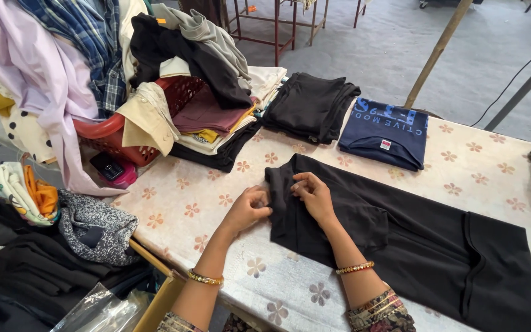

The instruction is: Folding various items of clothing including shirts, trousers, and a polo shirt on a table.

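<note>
Where the desk (192, 203) shows its floral cover, a black garment (413, 246) lies spread flat from the middle toward the right edge, its left end folded over.

- Left hand (250, 208): fingers curled together, pinching the left edge of the black garment; a gold bangle sits on that wrist.
- Right hand (313, 193): resting on the folded end of the garment, fingertips bent and gripping the cloth just beside the left hand; a beaded bangle on the forearm.
- Navy shirt (385, 132): folded, pale print on top, lying on the desk just beyond the black garment.
- Black folded stack (308, 106): to the left of the navy shirt, touching its edge.
- Red basket (115, 138): at the far left of the desk, heaped with mixed clothes, among them a maroon piece, a cream shirt and a dark top.
- Lilac cloth (38, 74): draped over the basket's left side, with a blue checked shirt (90, 37) behind it.
- Grey knit piece (96, 226): off the desk's left edge, on a dark pile.
</note>
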